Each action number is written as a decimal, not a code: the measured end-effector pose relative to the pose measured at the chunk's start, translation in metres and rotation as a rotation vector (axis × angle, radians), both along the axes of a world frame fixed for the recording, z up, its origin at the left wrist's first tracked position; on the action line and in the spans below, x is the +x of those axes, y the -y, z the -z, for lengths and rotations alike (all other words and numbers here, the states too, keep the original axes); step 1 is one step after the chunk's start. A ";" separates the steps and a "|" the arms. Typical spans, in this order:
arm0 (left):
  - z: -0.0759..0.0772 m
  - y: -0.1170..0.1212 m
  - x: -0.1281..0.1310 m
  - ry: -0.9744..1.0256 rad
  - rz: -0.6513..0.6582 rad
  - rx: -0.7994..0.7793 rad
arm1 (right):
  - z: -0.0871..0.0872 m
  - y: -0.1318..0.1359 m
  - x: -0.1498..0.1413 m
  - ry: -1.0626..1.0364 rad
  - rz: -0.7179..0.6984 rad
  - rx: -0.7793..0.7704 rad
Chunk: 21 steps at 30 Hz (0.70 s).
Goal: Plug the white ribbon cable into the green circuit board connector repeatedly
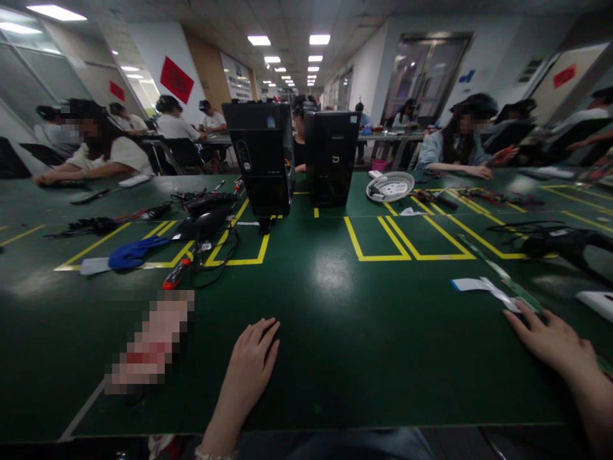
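My left hand [255, 358] lies palm down on the green tabletop, fingers stretched out and nothing under them that I can see. To the right, my right hand [550, 335] also rests palm down, fingers extended. Its fingertips reach the near end of a white flat ribbon cable [498, 292] with a blue tip. A long, narrow green circuit board strip [505, 275] runs beside the cable and passes close to the same fingers. Whether the fingertips press on the strip or only lie beside it, I cannot tell.
Two black computer towers [261, 160] [334, 160] stand upright ahead. Left lie a red-and-black screwdriver [176, 275], a blue glove [136, 252], cables and a pixelated item [153, 345]. A white basket [390, 187] and black cabled device [560, 239] are right. People sit across.
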<state>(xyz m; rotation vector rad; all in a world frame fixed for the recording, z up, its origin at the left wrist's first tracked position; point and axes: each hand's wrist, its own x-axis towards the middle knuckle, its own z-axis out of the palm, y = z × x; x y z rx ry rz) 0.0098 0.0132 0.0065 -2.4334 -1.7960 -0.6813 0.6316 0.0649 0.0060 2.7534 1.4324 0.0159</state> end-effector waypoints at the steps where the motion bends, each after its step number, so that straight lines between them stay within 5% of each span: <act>1: 0.000 0.000 0.000 0.001 0.001 0.000 | 0.000 -0.003 0.006 -0.018 0.029 -0.008; 13: -0.001 0.000 0.000 -0.003 0.004 -0.005 | -0.003 -0.008 0.014 -0.137 0.127 0.053; 21: 0.000 0.001 -0.001 -0.014 0.001 -0.016 | 0.003 -0.007 0.028 -0.139 0.069 0.067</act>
